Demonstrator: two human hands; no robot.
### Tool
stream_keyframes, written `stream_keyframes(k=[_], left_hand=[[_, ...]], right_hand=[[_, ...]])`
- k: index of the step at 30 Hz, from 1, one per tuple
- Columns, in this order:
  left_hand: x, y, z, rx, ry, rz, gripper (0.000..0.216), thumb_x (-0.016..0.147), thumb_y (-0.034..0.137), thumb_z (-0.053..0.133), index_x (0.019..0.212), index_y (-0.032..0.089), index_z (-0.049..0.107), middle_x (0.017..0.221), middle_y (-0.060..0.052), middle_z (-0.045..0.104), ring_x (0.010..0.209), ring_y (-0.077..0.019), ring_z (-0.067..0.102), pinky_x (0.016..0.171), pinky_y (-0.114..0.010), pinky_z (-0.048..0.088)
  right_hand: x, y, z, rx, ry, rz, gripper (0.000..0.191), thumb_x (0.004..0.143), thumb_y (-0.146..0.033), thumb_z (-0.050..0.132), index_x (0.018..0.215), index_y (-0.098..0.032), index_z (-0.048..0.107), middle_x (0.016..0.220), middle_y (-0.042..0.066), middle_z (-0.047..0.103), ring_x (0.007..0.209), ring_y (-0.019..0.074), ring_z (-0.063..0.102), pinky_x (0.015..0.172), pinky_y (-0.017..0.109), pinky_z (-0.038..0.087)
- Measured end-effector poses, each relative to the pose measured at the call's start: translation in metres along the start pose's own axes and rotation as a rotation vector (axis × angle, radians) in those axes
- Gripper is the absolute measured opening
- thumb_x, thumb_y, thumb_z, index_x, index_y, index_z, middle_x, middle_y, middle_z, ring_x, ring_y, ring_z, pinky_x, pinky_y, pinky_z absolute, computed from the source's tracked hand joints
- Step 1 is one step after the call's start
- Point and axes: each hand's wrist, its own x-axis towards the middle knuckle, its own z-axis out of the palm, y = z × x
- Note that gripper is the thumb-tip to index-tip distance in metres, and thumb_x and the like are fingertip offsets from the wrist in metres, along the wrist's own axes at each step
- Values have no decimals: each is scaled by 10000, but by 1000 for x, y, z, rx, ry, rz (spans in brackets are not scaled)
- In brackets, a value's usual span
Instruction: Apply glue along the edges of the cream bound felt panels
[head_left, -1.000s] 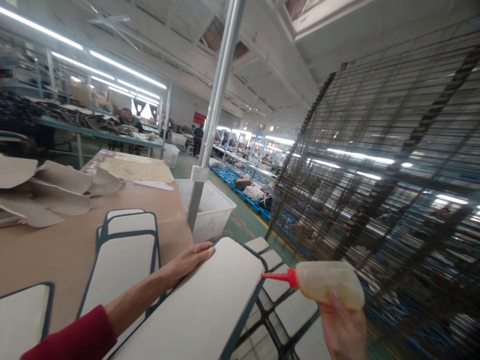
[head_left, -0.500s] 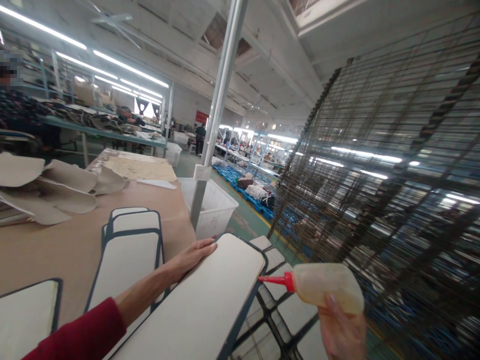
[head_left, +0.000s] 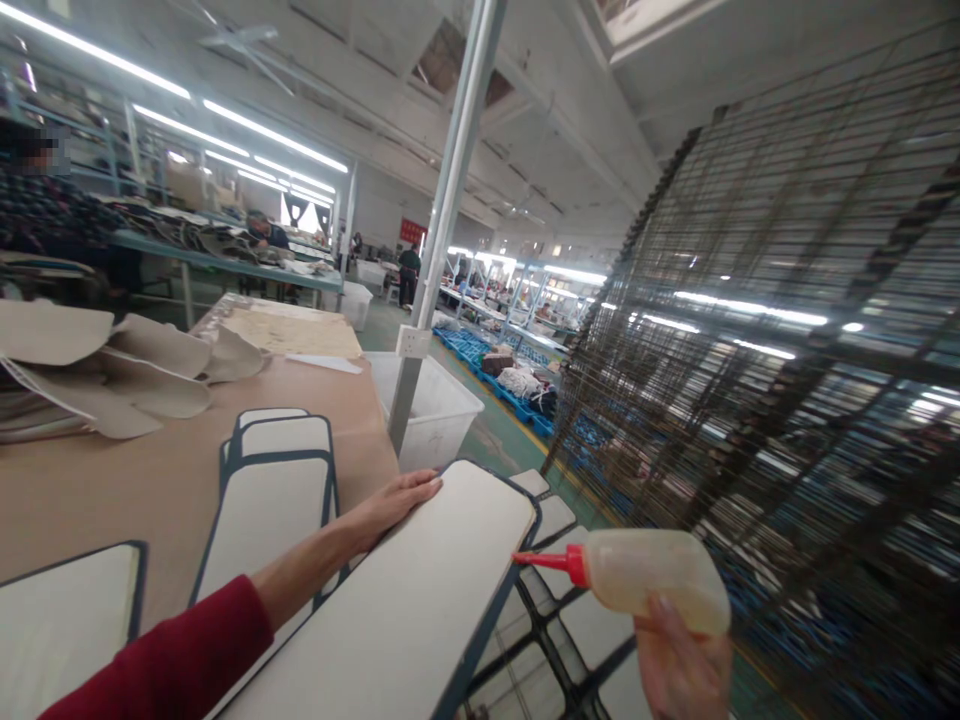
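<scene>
A long white panel (head_left: 405,590) with a dark blue border and rounded corners slants across the front. My left hand (head_left: 405,500) is closed on its far left edge, thumb on top and fingers partly hidden. In my right hand (head_left: 679,650) is a translucent squeeze bottle (head_left: 660,575) with a red nozzle and yellowish liquid inside, lying on its side. The nozzle's tip meets the panel's right border, a short way below the far corner. Similar white panels (head_left: 274,510) lie overlapped on the brown table, left of my forearm.
Grey-beige cut pieces (head_left: 142,360) are piled at the table's (head_left: 180,450) left. A metal post (head_left: 442,220) rises by a white bin (head_left: 442,405). At right stands a tall wire rack (head_left: 765,300); more bordered panels (head_left: 592,625) lie below the bottle. People sit at far benches.
The nozzle tip has slid slightly along the panel's right border, away from the far corner and toward me. The whole view has shifted a little; both hands keep their holds.
</scene>
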Motion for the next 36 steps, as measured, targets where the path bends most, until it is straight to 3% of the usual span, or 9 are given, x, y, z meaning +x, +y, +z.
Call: stream_keyframes(k=[9,19,24,28,32,36], left_hand=[[6,-2,-1,-39,9,-22,486,622,536,776,878,163,597,692,10,672,546,-112,596,494,-198,445],[10,-2,-2,-62,26,-18,464,609,516,789,822,162,576,663,14,656,522,-110,585,498,-210,446],[12,0,-1,-60,40,-10,462,600,507,796,805,159,573,638,25,637,516,-104,574,495,-208,433],[13,0,-3,-57,42,-18,446,620,497,786,818,156,578,644,20,642,524,-106,576,499,-208,421],[14,1,-5,-69,53,-8,451,614,495,793,818,156,576,644,20,641,515,-104,569,488,-208,410],[13,3,-5,-89,49,6,474,577,494,816,796,151,573,631,17,641,502,-103,566,483,-212,424]], right_hand=[[-10,4,2,22,45,55,453,523,-338,857,928,-236,680,703,-13,692,648,142,645,627,213,532],[-16,13,-10,-15,-30,38,550,605,-343,829,1111,-262,628,698,-8,693,618,142,642,577,197,525],[-21,18,-16,-167,-57,14,386,627,-431,803,921,-210,686,673,30,673,631,177,639,557,252,544],[-32,21,-20,-250,-48,7,224,644,-378,802,771,-244,676,688,15,660,646,164,624,588,266,557],[-38,21,-17,-276,-68,-13,193,688,-397,766,768,-245,676,730,42,661,674,171,612,621,274,570],[-38,23,-17,-265,-50,-39,230,642,-402,797,728,-229,673,665,56,630,642,196,597,598,314,575]])
